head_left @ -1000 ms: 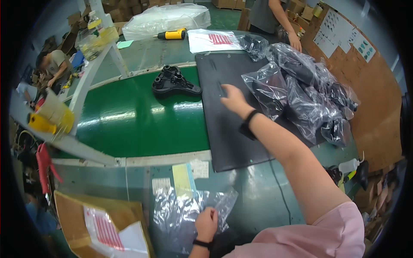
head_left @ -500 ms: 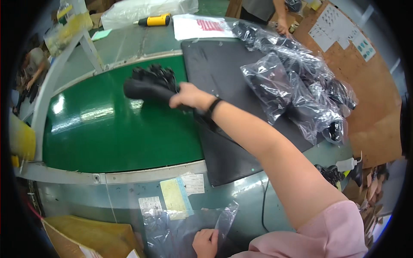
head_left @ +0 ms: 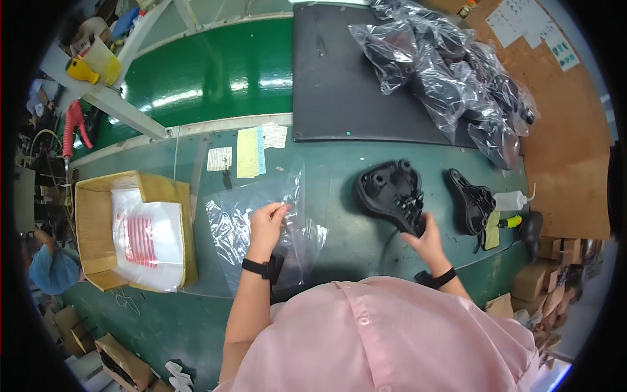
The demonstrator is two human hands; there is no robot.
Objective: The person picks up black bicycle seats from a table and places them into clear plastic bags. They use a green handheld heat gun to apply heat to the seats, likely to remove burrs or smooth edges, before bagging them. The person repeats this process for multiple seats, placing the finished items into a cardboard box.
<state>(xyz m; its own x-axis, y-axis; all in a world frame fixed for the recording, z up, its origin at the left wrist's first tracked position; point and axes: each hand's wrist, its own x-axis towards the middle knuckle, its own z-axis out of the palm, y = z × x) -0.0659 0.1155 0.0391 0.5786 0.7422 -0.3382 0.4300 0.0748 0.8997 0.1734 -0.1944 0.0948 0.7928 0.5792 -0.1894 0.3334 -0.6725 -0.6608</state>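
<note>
My right hand (head_left: 428, 243) grips a black bicycle saddle (head_left: 385, 199) by its narrow nose, just above the green table. Its underside faces up, showing the round spring ends at the wide rear. To the left, my left hand (head_left: 266, 225) is closed in a pinch on a clear plastic bag (head_left: 232, 219) that lies flat on the table. A second black saddle (head_left: 465, 202), also underside up, rests to the right of the held one.
Several bagged black saddles (head_left: 437, 85) are heaped on the black mat (head_left: 333, 85), beside the green conveyor belt (head_left: 222, 72). At left stands a cardboard box (head_left: 98, 228) holding printed plastic bags. Paper slips (head_left: 250, 151), a white squeeze bottle (head_left: 511, 200) and a yellow-green tool (head_left: 511, 222) lie around.
My right hand has brought the saddle from over the belt back toward me, above the table. My left hand now pinches the bag farther up. The head view has tilted down.
</note>
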